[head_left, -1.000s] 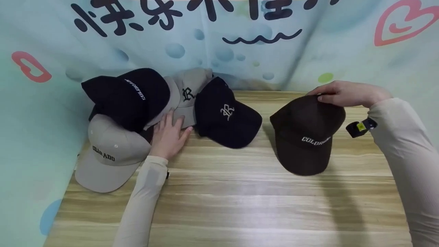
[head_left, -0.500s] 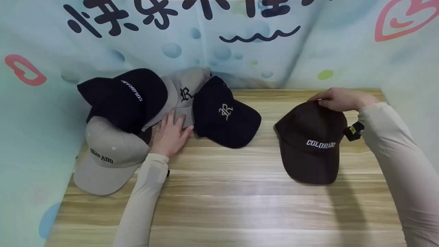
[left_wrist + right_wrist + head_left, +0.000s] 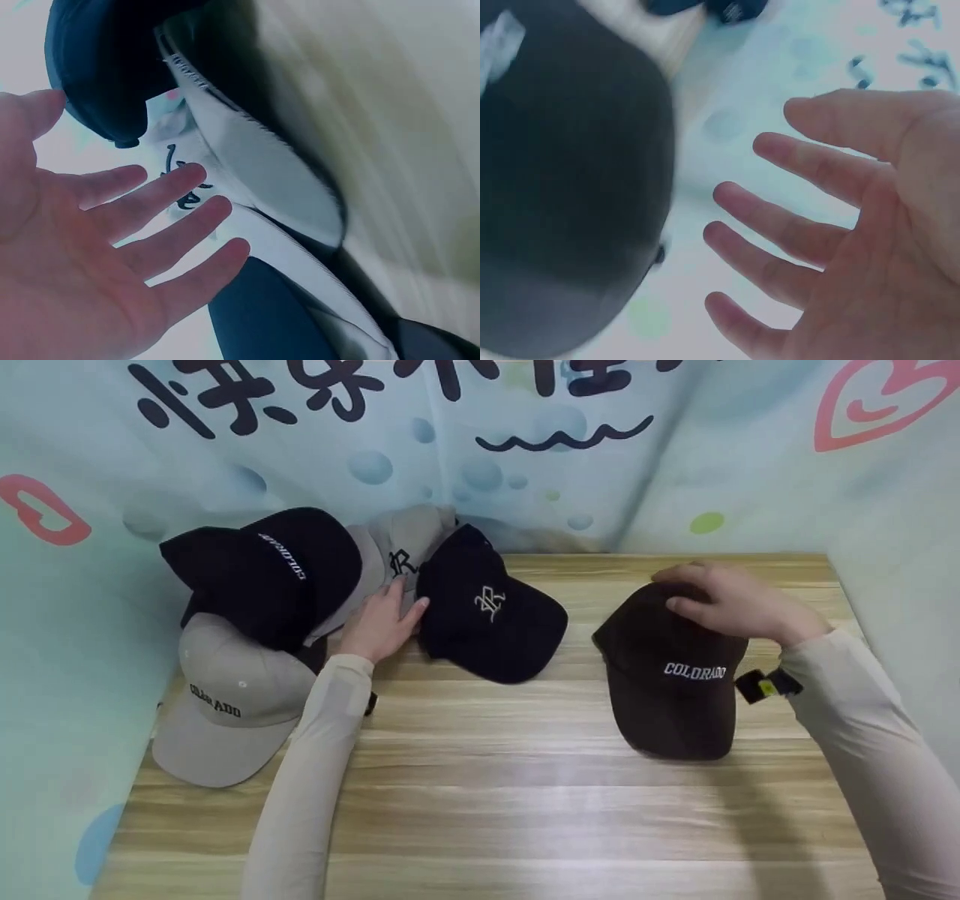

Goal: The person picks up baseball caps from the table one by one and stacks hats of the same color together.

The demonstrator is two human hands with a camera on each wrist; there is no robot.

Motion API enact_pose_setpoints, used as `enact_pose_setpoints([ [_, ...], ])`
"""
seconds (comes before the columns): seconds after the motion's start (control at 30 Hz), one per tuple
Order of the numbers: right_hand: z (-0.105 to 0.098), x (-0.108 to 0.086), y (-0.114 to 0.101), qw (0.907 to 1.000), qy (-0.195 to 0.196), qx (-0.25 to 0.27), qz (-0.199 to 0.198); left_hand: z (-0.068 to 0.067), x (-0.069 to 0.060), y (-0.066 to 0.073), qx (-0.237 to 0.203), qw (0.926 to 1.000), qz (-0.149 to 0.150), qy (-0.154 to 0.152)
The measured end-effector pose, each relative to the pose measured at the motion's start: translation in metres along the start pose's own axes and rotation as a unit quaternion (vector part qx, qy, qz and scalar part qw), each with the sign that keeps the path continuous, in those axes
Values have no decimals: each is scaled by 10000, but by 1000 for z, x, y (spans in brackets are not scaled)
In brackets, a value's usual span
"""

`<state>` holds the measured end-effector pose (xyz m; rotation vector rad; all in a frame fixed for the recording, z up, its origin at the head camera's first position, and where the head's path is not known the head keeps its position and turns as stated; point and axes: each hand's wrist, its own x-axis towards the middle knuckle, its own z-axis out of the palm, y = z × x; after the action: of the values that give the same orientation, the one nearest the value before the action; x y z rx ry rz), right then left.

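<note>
A dark brown baseball cap [image 3: 664, 682] with COLORADO lettering rests on the wooden table at the right, its brim toward the viewer. My right hand [image 3: 724, 596] is over its crown; in the right wrist view the fingers [image 3: 780, 229] are spread, apart from the cap. My left hand [image 3: 379, 622] is over a grey baseball cap [image 3: 416, 536] bearing a black R, covering part of its brim. In the left wrist view its fingers [image 3: 176, 247] are straight and hold nothing. A navy baseball cap [image 3: 491, 622] with a pale R lies just right of that hand.
At the left, a navy COLORADO cap [image 3: 270, 577] overlaps a grey COLORADO cap [image 3: 244, 682] near the table's left edge. A printed cloth backdrop [image 3: 525, 480] rises behind and along the sides of the wooden table [image 3: 517, 795].
The brown cap has come toward the viewer and down onto the table, and my right hand has loosened from its crown. My left hand has lifted slightly and moved farther back over the grey R cap.
</note>
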<state>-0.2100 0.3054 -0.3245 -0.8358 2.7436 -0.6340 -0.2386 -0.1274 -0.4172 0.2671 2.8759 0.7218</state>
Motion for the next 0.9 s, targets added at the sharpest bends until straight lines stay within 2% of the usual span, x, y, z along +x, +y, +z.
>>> enact_pose_setpoints([
  [0.2, 24, -7, -35, 9952, 332, -177, -905, -11, 25, 15, -665, 9969, 45, -412],
  [0.27, 33, -8, -42, 9934, 372, -172, -1075, -13, 33, 19, -807, 9955, -43, -491],
  [0.33, 42, -9, -47, 9932, 332, -60, -1115, -13, 41, 21, -1165, 9912, -192, -593],
  [0.4, 51, -9, -49, 9928, 300, 30, -1160, -13, 48, 23, -1890, 9787, -436, -666],
  [0.43, 55, -9, -50, 9926, 288, 59, -1180, -12, 50, 23, -2370, 9673, -570, -706],
  [0.5, 64, -10, -49, 9923, 267, 87, -1207, -10, 54, 25, -3344, 9354, -868, -747],
  [0.57, 73, -10, -47, 9922, 229, 101, -1223, -9, 56, 28, -4007, 9059, -1138, -769],
  [0.63, 80, -11, -45, 9923, 172, 94, -1219, -10, 57, 32, -4334, 8892, -1219, -818],
  [0.77, 90, -15, -40, 9931, 40, 92, -1166, -18, 56, 46, -4538, 8796, -1043, -977],
  [0.8, 92, -16, -39, 9933, 21, 108, -1150, -21, 56, 51, -4549, 8796, -958, -1007],
  [0.9, 95, -20, -36, 9935, 17, 167, -1130, -29, 54, 66, -4415, 8884, -684, -1054],
])
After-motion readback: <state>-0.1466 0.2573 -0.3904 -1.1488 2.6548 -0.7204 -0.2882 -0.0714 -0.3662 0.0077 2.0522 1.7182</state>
